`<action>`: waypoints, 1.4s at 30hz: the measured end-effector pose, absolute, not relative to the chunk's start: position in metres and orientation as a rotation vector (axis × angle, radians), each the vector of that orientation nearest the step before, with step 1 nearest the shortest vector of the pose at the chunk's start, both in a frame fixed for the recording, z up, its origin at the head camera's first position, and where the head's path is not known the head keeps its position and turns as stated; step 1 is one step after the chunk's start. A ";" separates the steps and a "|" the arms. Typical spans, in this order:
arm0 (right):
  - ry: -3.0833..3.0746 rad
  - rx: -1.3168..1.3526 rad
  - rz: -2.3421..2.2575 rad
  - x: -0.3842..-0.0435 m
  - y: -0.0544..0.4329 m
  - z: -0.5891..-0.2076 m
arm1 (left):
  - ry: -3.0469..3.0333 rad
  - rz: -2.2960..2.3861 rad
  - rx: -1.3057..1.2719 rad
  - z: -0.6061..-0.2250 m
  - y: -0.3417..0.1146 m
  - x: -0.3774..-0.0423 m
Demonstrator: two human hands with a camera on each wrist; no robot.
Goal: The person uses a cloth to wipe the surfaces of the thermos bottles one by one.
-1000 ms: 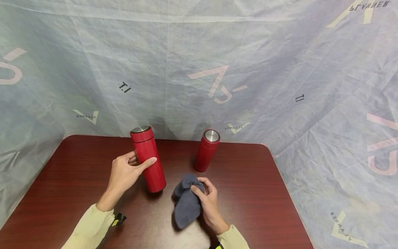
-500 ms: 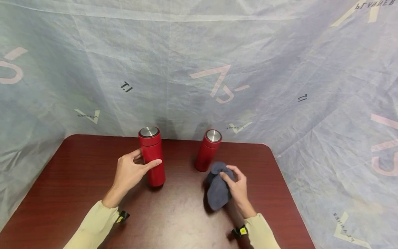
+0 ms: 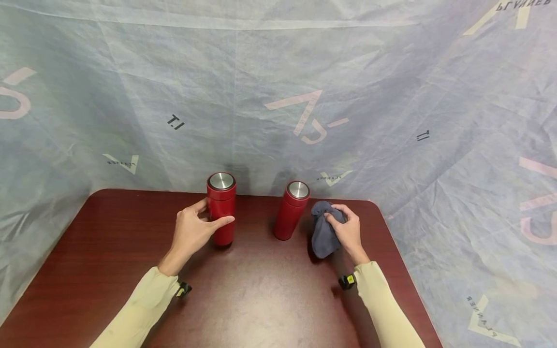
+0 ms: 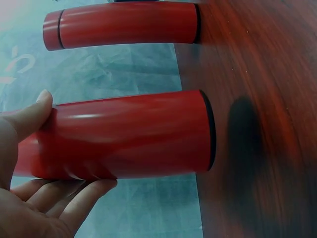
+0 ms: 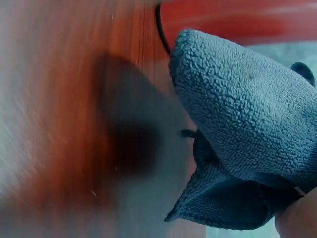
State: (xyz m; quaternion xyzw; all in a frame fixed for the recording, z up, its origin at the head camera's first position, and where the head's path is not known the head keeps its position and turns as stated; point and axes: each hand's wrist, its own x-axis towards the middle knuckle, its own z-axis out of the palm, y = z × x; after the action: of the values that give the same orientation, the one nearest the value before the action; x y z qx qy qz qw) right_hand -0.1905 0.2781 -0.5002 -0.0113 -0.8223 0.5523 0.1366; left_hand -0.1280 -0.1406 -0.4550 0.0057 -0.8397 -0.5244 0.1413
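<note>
My left hand (image 3: 191, 232) grips a red thermos flask (image 3: 223, 210) with a steel-topped lid, thumb across the front and fingers behind. In the left wrist view the held flask (image 4: 129, 134) is upright, its dark base a little above the table, with a shadow beyond it. My right hand (image 3: 348, 229) pinches a bunched dark grey-blue cloth (image 3: 325, 237), which hangs down over the table. Its terry-like weave shows in the right wrist view, where the cloth (image 5: 247, 109) covers most of that hand. Between my hands a second red flask (image 3: 290, 212) stands upright on the table.
The dark red wooden table (image 3: 261, 299) has rounded far corners. Grey-blue printed fabric (image 3: 235, 96) hangs behind it and along both sides. A black band with a yellow mark (image 3: 348, 280) sits at my right wrist.
My left hand has brought its flask rightward and farther back, from tilted to upright. My right hand has carried the cloth right and away from me, past the standing flask.
</note>
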 end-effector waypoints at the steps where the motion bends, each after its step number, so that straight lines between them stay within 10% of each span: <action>1: -2.409 -0.026 1.569 -0.194 0.279 -0.501 | -2.428 -1.520 0.019 -0.456 -0.140 -0.130; 42: -2.800 0.260 0.779 -0.204 0.278 -0.537 | -2.517 -1.526 0.019 -0.477 -0.140 -0.145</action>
State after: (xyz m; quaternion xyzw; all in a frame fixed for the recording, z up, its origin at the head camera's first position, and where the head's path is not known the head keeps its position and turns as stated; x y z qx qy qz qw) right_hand -0.2039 0.2782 -0.5366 0.0886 -0.9535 0.2655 0.1115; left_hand -0.1455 -0.1402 -0.4772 0.0063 -0.8508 -0.5160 0.0989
